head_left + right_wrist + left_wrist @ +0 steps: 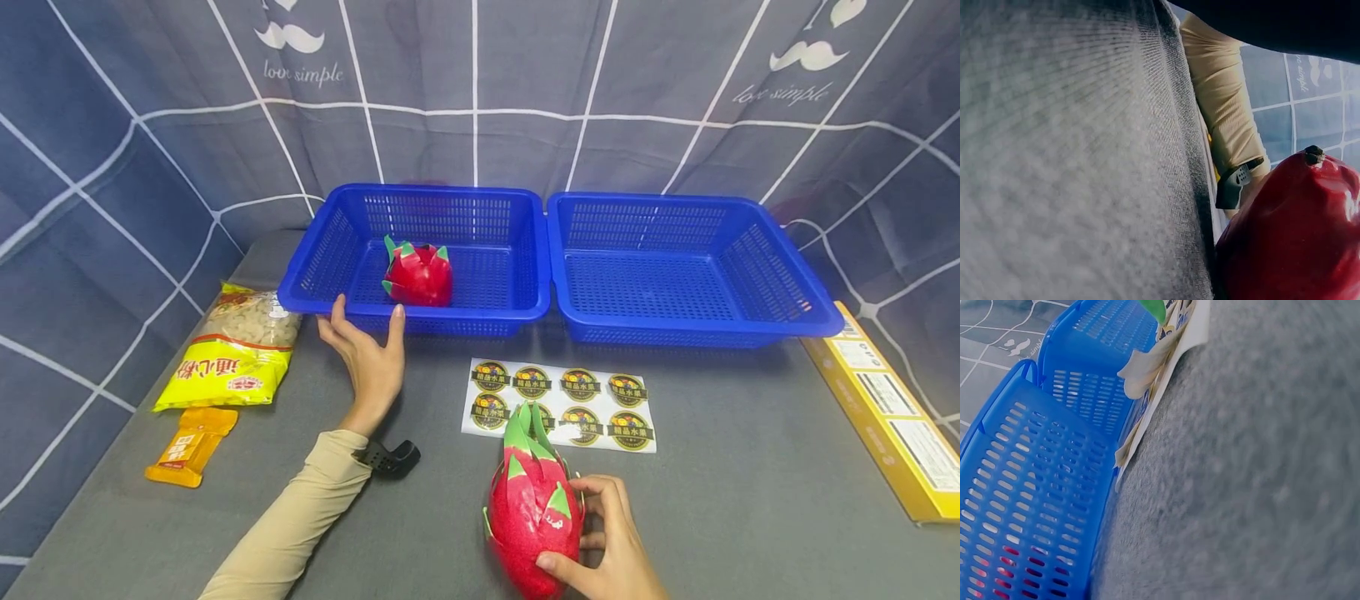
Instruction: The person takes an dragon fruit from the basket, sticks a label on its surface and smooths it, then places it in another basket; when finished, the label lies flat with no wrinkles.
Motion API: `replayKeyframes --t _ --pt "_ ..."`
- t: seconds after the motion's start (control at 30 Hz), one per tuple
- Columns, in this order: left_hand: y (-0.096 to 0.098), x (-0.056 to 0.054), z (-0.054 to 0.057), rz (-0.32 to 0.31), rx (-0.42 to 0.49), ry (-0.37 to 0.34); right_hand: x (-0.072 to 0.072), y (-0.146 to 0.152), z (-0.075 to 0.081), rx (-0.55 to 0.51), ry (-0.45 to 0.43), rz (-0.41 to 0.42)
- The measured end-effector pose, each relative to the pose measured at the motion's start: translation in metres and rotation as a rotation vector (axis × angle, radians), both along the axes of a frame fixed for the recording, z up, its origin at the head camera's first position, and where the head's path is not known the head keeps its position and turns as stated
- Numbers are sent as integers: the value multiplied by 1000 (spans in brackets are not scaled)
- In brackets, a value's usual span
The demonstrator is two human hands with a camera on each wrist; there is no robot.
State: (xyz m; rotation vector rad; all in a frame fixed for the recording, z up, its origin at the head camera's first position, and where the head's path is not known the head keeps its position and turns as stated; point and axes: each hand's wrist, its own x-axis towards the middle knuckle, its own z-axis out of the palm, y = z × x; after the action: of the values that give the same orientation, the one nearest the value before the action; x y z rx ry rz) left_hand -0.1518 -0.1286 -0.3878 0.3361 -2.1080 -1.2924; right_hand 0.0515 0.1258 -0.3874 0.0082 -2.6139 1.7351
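A red dragon fruit (534, 517) with green scales lies on the grey table near the front edge. My right hand (596, 533) grips it from the right, fingers and thumb curled round it; the right wrist view shows its red skin (1291, 237) close up. A second dragon fruit (417, 273) sits in the left blue basket (480, 312). My left hand (366, 337) rests against that basket's front rim with straight fingers and the thumb spread. In the left wrist view the basket wall (1035, 487) fills the left side.
An empty blue basket (697, 333) stands to the right of the first. A sheet of round stickers (592, 404) lies between the baskets and the held fruit. A yellow pasta bag (240, 350) and an orange bar (191, 446) lie left, a long yellow box (885, 417) right.
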Motion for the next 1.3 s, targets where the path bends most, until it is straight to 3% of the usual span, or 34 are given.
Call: replayKeyframes --t 0.1,0.2,0.27,0.33,0.43,0.5,0.57,0.7,0.8,0.97,1.1,1.3 --pt "0 2 1 -3 27 -2 0 -1 2 -7 -63 -7" --pt "1 4 1 -13 44 2 -1 1 2 -11 -56 19" --pt "4 6 1 -26 46 16 -1 2 0 -8 -19 43" --pt "8 9 0 -44 62 56 -2 5 -3 7 90 76" --pt "16 14 0 -108 84 132 -4 8 -4 35 170 69" --pt "20 17 0 -205 65 169 -7 9 -4 58 205 43" --pt "23 20 -1 -363 -11 159 -8 10 -3 65 205 13" --pt "28 25 -3 -731 -273 29 -11 12 -1 84 212 -32" --pt "28 27 -6 -870 -423 -93 -12 13 -1 95 218 -44" --pt "26 27 -10 -936 -525 -234 -15 15 1 105 236 -67" --pt "25 25 -12 -947 -584 -276 -20 18 6 100 228 -63" --pt "25 26 -13 -956 -630 -327 -38 28 15 219 232 -98"
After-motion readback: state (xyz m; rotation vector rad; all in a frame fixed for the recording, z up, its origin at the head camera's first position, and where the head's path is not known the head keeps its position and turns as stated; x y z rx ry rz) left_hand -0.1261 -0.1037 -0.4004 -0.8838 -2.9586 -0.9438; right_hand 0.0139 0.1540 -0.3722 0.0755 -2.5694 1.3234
